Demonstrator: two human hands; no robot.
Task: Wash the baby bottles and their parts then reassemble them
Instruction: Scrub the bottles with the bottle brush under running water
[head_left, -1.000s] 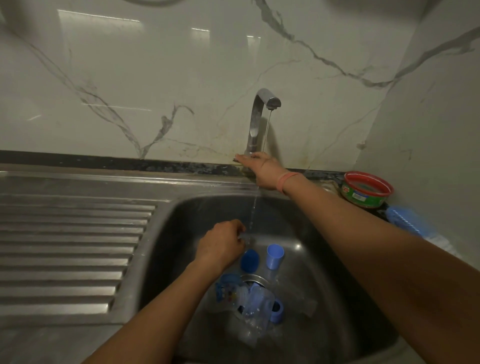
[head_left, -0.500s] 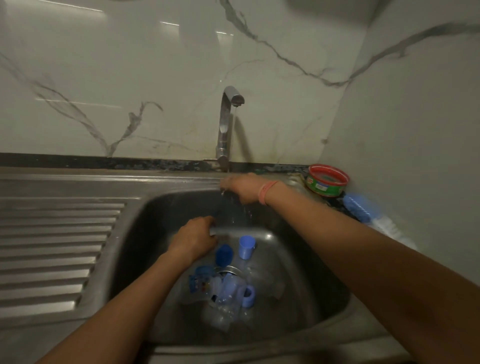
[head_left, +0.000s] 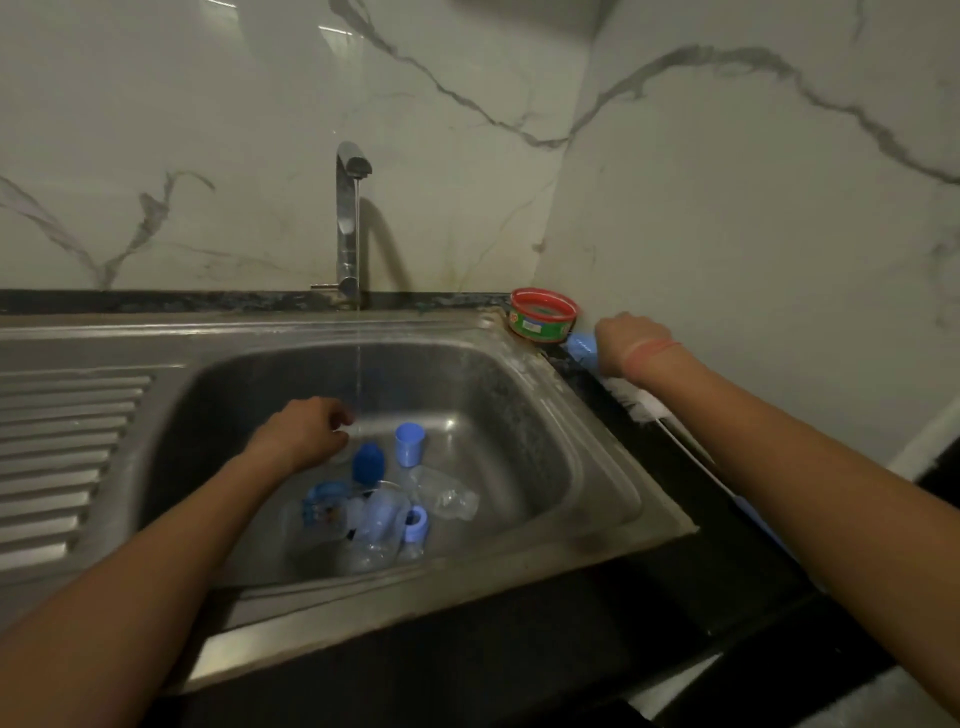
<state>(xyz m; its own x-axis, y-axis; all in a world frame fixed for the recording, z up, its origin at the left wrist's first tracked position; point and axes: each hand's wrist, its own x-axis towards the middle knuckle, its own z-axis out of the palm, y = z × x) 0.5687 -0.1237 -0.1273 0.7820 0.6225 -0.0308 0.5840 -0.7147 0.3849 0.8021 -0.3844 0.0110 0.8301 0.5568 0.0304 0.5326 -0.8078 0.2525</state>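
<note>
Clear baby bottles (head_left: 379, 519) lie in a heap near the drain of the steel sink (head_left: 519, 395), among a dark blue cap (head_left: 368, 462), a light blue cup-shaped cap (head_left: 409, 442) and a light blue ring (head_left: 417, 525). Inside the basin, my left hand (head_left: 306, 431) curls its fingers round a small clear part beside the thin water stream; the part is mostly hidden. On the right counter, my right hand (head_left: 626, 338) closes over the blue end of a bottle brush (head_left: 582, 345), whose white bristles show under my wrist.
The tap (head_left: 349, 218) runs at the back of the sink. A red-rimmed green tub (head_left: 543, 318) stands in the corner just left of my right hand. A ribbed draining board (head_left: 62, 447) lies to the left. Marble walls close the back and right.
My right hand left the tap handle, crossed the sink and reached the blue brush on the right counter. My left hand stayed in the basin by the stream.
</note>
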